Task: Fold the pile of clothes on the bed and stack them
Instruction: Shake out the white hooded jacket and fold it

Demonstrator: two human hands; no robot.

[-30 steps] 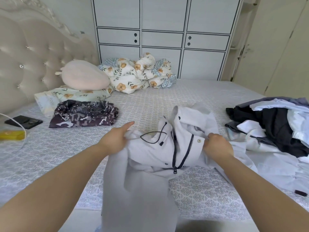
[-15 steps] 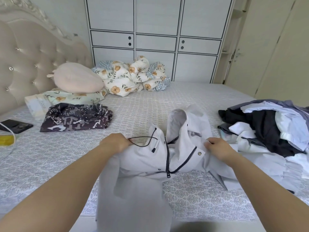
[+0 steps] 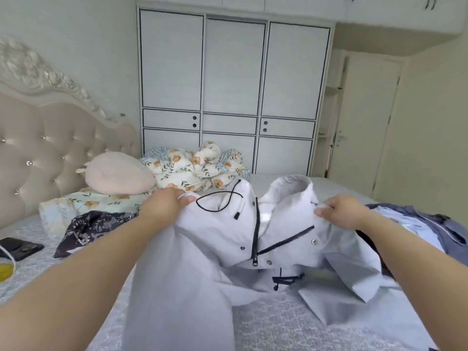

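The left hand has a pinching grip on one shoulder of the pale grey jacket, and the right hand pinches the other, holding it raised over the bed. The unfolded pile of clothes lies at right. A floral pillowcase reads "Foss", partly legible.

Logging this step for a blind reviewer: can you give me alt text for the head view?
Both hands, left hand and right hand, grip the shoulders of a pale grey zip-front jacket with black drawcords, holding it above a grey patterned bedspread. A folded dark patterned garment lies left; a heap of blue and dark clothes lies right.
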